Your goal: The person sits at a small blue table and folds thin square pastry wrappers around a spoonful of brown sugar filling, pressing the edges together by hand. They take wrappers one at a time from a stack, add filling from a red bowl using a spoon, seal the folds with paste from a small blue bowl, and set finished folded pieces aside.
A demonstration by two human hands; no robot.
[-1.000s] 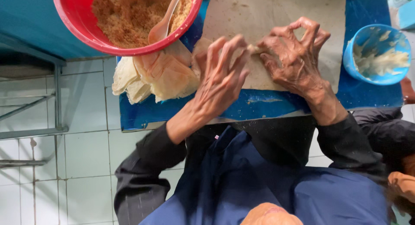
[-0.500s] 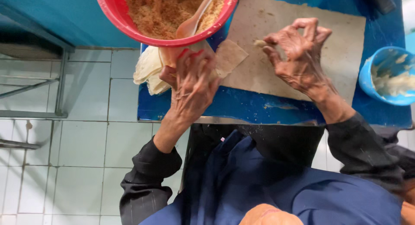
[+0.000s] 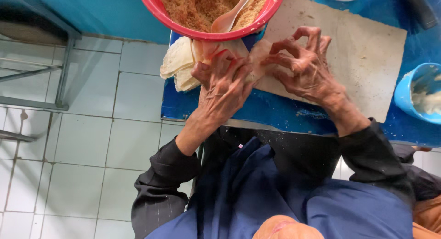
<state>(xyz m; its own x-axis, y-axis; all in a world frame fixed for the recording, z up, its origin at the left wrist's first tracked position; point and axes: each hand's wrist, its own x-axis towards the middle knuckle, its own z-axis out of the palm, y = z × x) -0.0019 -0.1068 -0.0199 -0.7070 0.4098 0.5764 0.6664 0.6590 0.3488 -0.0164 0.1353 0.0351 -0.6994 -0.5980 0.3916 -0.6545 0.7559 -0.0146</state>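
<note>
My left hand (image 3: 223, 85) lies on a stack of thin pale pastry wrappers (image 3: 177, 64) at the blue table's near left corner, fingers curled on one sheet. My right hand (image 3: 305, 66) is close beside it and pinches the edge of the same wrapper sheet (image 3: 258, 53) with thumb and fingertips, over the left end of a beige work board (image 3: 367, 59). Just beyond both hands a red bowl (image 3: 183, 28) holds brown crumbly filling (image 3: 197, 4) and a pale plastic spoon (image 3: 228, 19). The bowl overhangs part of the wrapper stack.
A blue bowl (image 3: 403, 97) with whitish paste stands at the right edge of the blue table (image 3: 275, 111). White floor tiles and a grey metal frame (image 3: 62, 73) lie to the left. Another person's sleeve (image 3: 425, 204) shows at the lower right.
My left hand went from the board to the wrapper stack under the red bowl. My right hand has come left to meet it, and both now grip one sheet.
</note>
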